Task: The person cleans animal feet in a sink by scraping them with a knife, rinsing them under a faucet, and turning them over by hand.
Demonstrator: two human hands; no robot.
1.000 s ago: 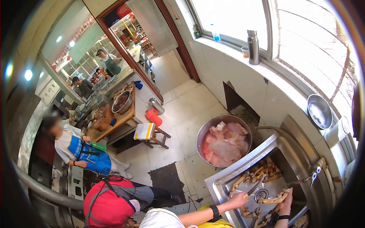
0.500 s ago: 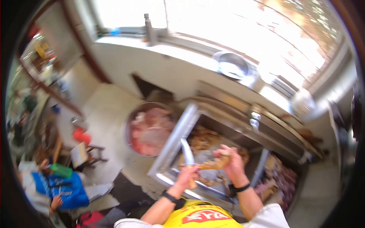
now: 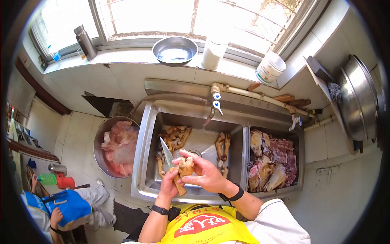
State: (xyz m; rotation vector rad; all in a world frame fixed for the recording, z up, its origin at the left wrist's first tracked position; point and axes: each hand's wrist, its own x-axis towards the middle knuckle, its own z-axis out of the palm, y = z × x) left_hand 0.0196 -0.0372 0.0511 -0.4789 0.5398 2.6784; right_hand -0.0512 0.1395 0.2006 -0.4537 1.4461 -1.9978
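My left hand (image 3: 168, 184) is closed around the wooden handle of a knife (image 3: 166, 151), its blade pointing up and away to the left. In my right hand (image 3: 205, 173) is a yellowish-brown animal foot (image 3: 186, 165), its end facing up between thumb and fingers. The two hands are close together above the near part of the left sink basin (image 3: 211, 122), and the knife handle lies beside the foot. More animal feet (image 3: 175, 136) lie in a heap at the basin's left, and a few others (image 3: 222, 146) rest along its right side.
The right basin holds large chunks of meat and bone (image 3: 270, 160). A round pot of pale pink meat (image 3: 120, 146) stands on the floor to the left. Taps (image 3: 216, 101) overhang the sink. A person in a blue apron (image 3: 69, 207) is at lower left.
My view has turned, bringing the whole sink into sight. My hands have come closer together, and the foot, earlier stretched sideways between them, now stands more upright in my right hand.
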